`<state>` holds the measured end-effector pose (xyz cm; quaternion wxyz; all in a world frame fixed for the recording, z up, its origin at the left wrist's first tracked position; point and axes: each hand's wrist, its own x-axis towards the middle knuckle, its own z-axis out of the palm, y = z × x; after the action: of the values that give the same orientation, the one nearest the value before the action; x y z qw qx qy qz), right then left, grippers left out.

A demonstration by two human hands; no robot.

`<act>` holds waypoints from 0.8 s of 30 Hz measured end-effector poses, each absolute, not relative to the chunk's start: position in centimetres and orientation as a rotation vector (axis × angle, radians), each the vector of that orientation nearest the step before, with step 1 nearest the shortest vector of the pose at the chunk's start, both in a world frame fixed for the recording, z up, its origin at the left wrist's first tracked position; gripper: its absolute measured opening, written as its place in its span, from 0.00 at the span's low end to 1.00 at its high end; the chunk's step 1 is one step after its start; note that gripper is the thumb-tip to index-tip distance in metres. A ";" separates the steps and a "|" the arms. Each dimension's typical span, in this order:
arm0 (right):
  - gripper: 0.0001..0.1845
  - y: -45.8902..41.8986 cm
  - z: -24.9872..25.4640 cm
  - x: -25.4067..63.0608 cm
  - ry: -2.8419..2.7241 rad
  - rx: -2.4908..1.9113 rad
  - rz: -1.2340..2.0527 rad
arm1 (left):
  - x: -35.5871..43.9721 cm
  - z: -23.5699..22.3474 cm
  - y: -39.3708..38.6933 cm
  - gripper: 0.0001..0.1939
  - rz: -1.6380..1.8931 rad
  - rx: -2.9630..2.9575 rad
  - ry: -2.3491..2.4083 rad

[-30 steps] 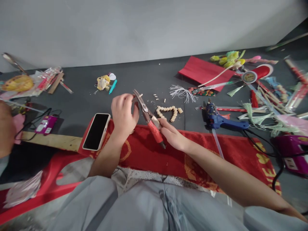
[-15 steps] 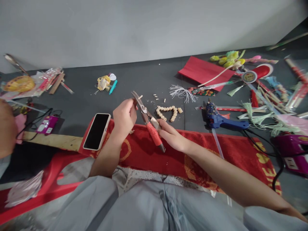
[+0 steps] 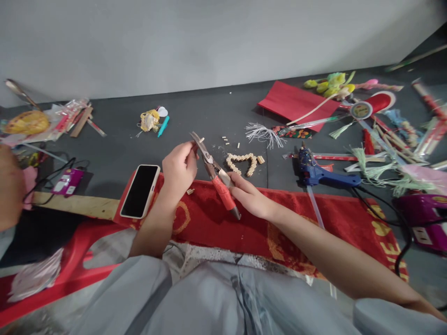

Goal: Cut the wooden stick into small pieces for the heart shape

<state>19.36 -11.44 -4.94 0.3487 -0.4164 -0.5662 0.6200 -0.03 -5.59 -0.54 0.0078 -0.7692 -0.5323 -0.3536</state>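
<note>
My right hand (image 3: 249, 197) grips the red handles of a pair of cutters (image 3: 214, 174), whose metal jaws point up and left. My left hand (image 3: 179, 168) is closed in a pinch on a thin wooden stick (image 3: 199, 140) that pokes out at the jaws. A small cut piece of stick (image 3: 190, 191) lies on the red cloth (image 3: 279, 225) just below my left hand. Beyond the cutters sits a heart shape of small wooden pieces (image 3: 241, 163) on the dark floor, with loose bits (image 3: 225, 138) near it.
A phone (image 3: 140, 190) lies face up left of my left hand. A blue glue gun (image 3: 323, 174) lies to the right, with tassels, sticks, red paper (image 3: 295, 102) and a purple device (image 3: 424, 218) beyond. Packets (image 3: 45, 121) lie at far left.
My left hand closed from a looser hold into a pinch and came down toward the cloth, still at the cutter jaws. A small cut piece now lies on the red cloth.
</note>
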 end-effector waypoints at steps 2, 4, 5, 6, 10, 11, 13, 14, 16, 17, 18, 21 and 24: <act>0.09 -11.4 -5.0 19.4 -1.474 -1.062 1.610 | 0.0 -0.4 -5.6 0.11 -1.123 -2.405 -1.671; 0.09 -11.3 -4.9 19.4 -1.481 -1.063 1.612 | 0.0 -0.3 -5.6 0.11 -1.129 -2.408 -1.682; 0.09 -11.3 -4.9 19.4 -1.482 -1.068 1.612 | 0.0 -0.3 -5.6 0.11 -1.127 -2.411 -1.683; 0.09 -11.3 -4.9 19.4 -1.484 -1.076 1.610 | 0.0 -0.3 -5.5 0.11 -1.124 -2.413 -1.684; 0.08 -11.2 -4.7 19.5 -1.492 -1.137 1.606 | -0.2 -0.4 -5.4 0.12 -1.107 -2.411 -1.669; 0.08 -11.2 -4.7 19.5 -1.491 -1.152 1.606 | -0.2 -0.4 -5.4 0.12 -1.100 -2.412 -1.665; 0.07 -11.1 -4.7 19.5 -1.488 -1.166 1.609 | -0.3 -0.5 -5.3 0.11 -1.075 -2.413 -1.667; 0.07 -11.1 -4.7 19.5 -1.488 -1.168 1.608 | -0.3 -0.5 -5.3 0.11 -1.061 -2.412 -1.674; 0.07 -11.1 -4.8 19.5 -1.488 -1.169 1.603 | -0.3 -0.5 -5.3 0.10 -1.034 -2.407 -1.689; 0.07 -11.1 -4.8 19.4 -1.488 -1.170 1.599 | -0.3 -0.5 -5.3 0.10 -1.026 -2.406 -1.693; 0.07 -11.1 -4.9 19.5 -1.489 -1.172 1.596 | -0.3 -0.5 -5.2 0.10 -1.021 -2.409 -1.694; 0.10 -11.1 -5.1 19.5 -1.496 -1.183 1.596 | -0.3 -0.5 -5.2 0.09 -1.014 -2.428 -1.692; 0.11 -11.1 -5.1 19.5 -1.513 -1.185 1.599 | -0.3 -0.5 -5.2 0.08 -0.983 -2.427 -1.706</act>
<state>19.52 -11.08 -5.10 0.3154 -0.4497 -0.5744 0.6070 -0.34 -5.22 -0.49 0.0081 -0.7766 -0.5459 -0.3144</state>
